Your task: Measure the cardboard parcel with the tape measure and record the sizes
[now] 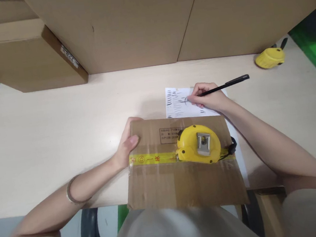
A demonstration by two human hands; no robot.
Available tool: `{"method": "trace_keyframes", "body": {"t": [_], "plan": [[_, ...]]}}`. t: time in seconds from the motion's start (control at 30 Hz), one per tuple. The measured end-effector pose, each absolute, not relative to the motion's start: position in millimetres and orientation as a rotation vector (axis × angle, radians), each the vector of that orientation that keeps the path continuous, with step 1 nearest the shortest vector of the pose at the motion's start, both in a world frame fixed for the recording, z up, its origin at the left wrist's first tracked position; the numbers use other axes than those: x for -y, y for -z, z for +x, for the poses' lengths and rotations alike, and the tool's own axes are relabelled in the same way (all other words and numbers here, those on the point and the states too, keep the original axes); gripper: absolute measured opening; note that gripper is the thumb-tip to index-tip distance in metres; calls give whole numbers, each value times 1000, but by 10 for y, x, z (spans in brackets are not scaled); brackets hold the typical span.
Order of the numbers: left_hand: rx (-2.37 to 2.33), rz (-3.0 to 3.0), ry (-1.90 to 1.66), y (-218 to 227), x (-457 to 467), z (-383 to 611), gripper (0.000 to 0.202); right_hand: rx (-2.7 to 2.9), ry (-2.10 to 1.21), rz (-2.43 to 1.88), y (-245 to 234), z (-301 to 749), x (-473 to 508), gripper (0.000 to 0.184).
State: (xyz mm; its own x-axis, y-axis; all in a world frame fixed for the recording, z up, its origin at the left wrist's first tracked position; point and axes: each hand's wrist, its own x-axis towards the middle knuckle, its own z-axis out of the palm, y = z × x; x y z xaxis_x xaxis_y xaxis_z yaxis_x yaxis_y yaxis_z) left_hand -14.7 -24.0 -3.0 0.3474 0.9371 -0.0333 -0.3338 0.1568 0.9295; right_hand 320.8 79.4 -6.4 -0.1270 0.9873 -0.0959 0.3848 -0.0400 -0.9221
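Brown cardboard makes up the box (pixel 151 186), which is in front of the person, with its near end past the edge of the table (pixel 46 128). The left hand (pixel 126 142) is clamped on the far left corner of the box, with the thumb on top. A yellow tape measure (pixel 190 145) lies on the box, right of the middle, with its black strap (pixel 232 146) at the right edge. Under it, a yellow strip (pixel 154 158) with red marks runs across the box.

The right hand (pixel 210 96) has its fingers closed together on a black pen (pixel 235 81). That hand is over the white paper (pixel 175 106), just past the box. Black marks cover much of the paper. The pen's tip is too hard to see.

Another tape measure (pixel 268 58) sits at the back right of the table, near the big cardboard (pixel 130 33).
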Motion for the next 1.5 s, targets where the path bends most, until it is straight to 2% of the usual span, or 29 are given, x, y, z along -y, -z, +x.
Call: {"method": "trace_keyframes", "body": {"t": [0.3, 1.1, 1.27, 1.5], "plan": [[-735, 1023, -1034, 1, 238, -139, 56, 1617, -1158, -1466, 56, 3207, -798, 33], [-762, 974, -1030, -7, 266, -131, 57, 1742, -1234, -1422, 33, 3266, -815, 44], [-745, 972, -1023, -25, 270, -131, 59, 1743, -1212, -1452, 31, 3255, -814, 37], [-757, 996, -1019, -18, 263, -139, 59, 1861, -1289, -1497, -135, 3359, -823, 55]]}}
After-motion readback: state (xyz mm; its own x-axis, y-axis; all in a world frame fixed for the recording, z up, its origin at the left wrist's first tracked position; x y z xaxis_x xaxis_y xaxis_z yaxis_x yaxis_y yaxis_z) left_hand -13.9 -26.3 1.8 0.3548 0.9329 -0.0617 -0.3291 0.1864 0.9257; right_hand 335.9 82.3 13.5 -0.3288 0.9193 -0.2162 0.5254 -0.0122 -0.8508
